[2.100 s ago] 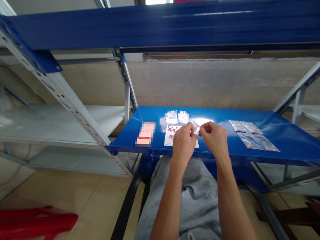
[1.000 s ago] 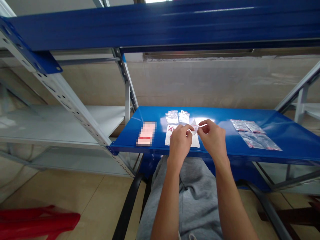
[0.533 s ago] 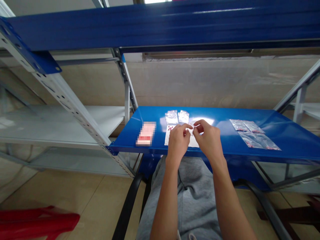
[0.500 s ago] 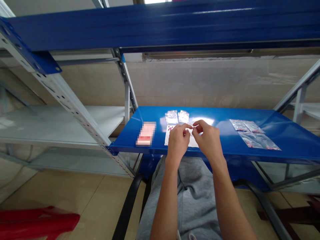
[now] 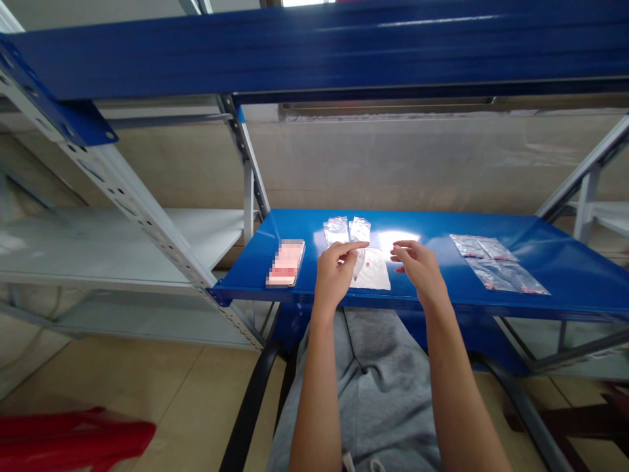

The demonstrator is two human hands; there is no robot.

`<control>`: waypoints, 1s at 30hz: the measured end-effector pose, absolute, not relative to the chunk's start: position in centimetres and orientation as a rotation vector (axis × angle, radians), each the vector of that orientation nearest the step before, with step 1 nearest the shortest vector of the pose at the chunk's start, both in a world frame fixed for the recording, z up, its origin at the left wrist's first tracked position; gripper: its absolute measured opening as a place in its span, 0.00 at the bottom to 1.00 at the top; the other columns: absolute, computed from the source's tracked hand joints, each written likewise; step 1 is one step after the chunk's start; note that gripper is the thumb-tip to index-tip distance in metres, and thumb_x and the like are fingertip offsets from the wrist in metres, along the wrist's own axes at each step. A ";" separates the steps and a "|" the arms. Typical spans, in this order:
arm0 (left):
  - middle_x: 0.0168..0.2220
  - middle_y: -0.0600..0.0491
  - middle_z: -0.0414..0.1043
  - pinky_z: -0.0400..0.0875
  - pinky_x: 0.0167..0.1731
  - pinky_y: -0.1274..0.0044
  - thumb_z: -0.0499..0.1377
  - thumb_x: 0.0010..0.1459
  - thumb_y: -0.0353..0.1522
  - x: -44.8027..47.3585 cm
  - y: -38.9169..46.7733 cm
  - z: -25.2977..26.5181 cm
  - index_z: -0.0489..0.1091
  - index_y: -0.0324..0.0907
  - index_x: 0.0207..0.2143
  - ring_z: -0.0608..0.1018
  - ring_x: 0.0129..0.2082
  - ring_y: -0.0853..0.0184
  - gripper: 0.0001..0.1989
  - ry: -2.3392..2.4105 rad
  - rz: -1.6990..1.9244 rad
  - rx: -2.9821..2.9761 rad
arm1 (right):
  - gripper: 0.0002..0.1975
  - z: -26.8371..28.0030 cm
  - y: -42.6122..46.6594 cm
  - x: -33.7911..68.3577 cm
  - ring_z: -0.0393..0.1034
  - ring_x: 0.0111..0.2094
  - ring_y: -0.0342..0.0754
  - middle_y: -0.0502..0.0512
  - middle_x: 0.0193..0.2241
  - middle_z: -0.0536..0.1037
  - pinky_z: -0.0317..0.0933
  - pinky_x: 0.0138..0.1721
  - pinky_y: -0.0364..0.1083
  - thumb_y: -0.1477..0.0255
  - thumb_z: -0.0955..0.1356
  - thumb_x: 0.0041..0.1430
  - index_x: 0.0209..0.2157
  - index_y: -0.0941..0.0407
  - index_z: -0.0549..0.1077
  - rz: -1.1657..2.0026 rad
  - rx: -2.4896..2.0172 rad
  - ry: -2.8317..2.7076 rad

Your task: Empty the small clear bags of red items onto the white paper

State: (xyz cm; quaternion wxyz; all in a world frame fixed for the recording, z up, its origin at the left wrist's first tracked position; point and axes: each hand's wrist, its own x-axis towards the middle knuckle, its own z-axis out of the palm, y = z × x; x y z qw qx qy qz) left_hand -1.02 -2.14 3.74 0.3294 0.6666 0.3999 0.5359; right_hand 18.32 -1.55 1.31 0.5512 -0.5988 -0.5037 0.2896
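Observation:
My left hand [image 5: 335, 274] is over the left part of a white sheet [image 5: 378, 278], paper or cloth. Its index finger points right above the thumb, and what looks like a small clear plastic bag [image 5: 360, 264] hangs from this grip. A small red piece [image 5: 368, 264] shows on the sheet; the sheet's left part is hidden by the hand. Just right of the sheet, my right hand [image 5: 419, 267] is raised with curved fingers apart and nothing visible in them. Small clear bags [image 5: 336, 229] lie behind the left hand.
Several clear bags with red contents [image 5: 501, 265] lie on the right of the blue shelf [image 5: 427, 288]. A pink, pixelated flat object [image 5: 287, 263] lies at left. A blue beam [image 5: 314, 56] crosses overhead; a perforated upright [image 5: 132, 203] stands at left.
My hands, which were fingertip to fingertip over the sheet, have parted. The left hand has moved slightly left, the right hand to the right, and more of the sheet shows between them.

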 end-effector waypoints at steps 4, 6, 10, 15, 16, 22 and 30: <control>0.37 0.51 0.78 0.70 0.32 0.79 0.57 0.62 0.32 -1.4 -2.2 3.8 0.80 0.46 0.45 0.75 0.31 0.70 0.13 0.905 1.396 1.565 | 0.18 0.6 -1.4 17.9 0.80 0.40 0.52 0.63 0.41 0.83 0.71 0.32 0.44 0.58 0.68 0.62 0.44 0.58 0.76 1.041 -1.319 -1.169; 0.35 0.52 0.76 0.68 0.30 0.79 0.58 0.62 0.35 -1.5 -2.1 3.8 0.79 0.45 0.44 0.72 0.28 0.71 0.12 0.838 1.414 1.487 | 0.20 0.8 -1.7 17.2 0.81 0.39 0.52 0.64 0.41 0.83 0.72 0.33 0.44 0.56 0.67 0.64 0.44 0.58 0.76 1.203 -1.234 -1.175; 0.34 0.52 0.72 0.68 0.31 0.79 0.60 0.60 0.37 -1.5 -1.9 3.5 0.75 0.44 0.39 0.70 0.29 0.72 0.09 0.752 1.483 1.360 | 0.22 1.3 -2.2 15.8 0.81 0.35 0.52 0.65 0.38 0.84 0.73 0.33 0.45 0.53 0.66 0.65 0.42 0.59 0.76 1.537 -1.057 -1.155; 0.31 0.55 0.67 0.66 0.29 0.79 0.61 0.59 0.37 -1.8 -1.6 2.9 0.73 0.44 0.38 0.69 0.28 0.71 0.07 0.737 1.464 1.326 | 0.17 1.3 -2.0 15.5 0.80 0.32 0.49 0.60 0.34 0.84 0.71 0.29 0.42 0.58 0.72 0.60 0.40 0.57 0.76 1.639 -0.862 -1.064; 0.30 0.55 0.67 0.66 0.29 0.79 0.60 0.59 0.36 -2.0 -1.5 2.8 0.73 0.44 0.38 0.69 0.28 0.71 0.07 0.748 1.460 1.337 | 0.15 1.2 -1.9 15.7 0.80 0.31 0.48 0.58 0.33 0.83 0.70 0.28 0.41 0.59 0.74 0.58 0.39 0.57 0.76 1.614 -0.858 -1.045; 0.29 0.56 0.69 0.64 0.29 0.81 0.60 0.58 0.32 -2.4 -0.7 2.0 0.74 0.42 0.36 0.71 0.28 0.72 0.04 0.923 1.393 1.525 | 0.20 0.2 -1.1 17.0 0.76 0.25 0.42 0.51 0.24 0.80 0.69 0.26 0.37 0.60 0.82 0.42 0.32 0.57 0.78 1.449 -0.905 -0.986; 0.32 0.54 0.75 0.70 0.30 0.80 0.60 0.59 0.32 -1.5 -0.2 1.5 0.72 0.43 0.39 0.79 0.30 0.69 0.05 1.114 1.261 1.594 | 0.21 -0.1 0.0 20.6 0.76 0.24 0.42 0.55 0.27 0.82 0.71 0.27 0.39 0.58 0.82 0.40 0.29 0.58 0.80 1.144 -1.055 -1.064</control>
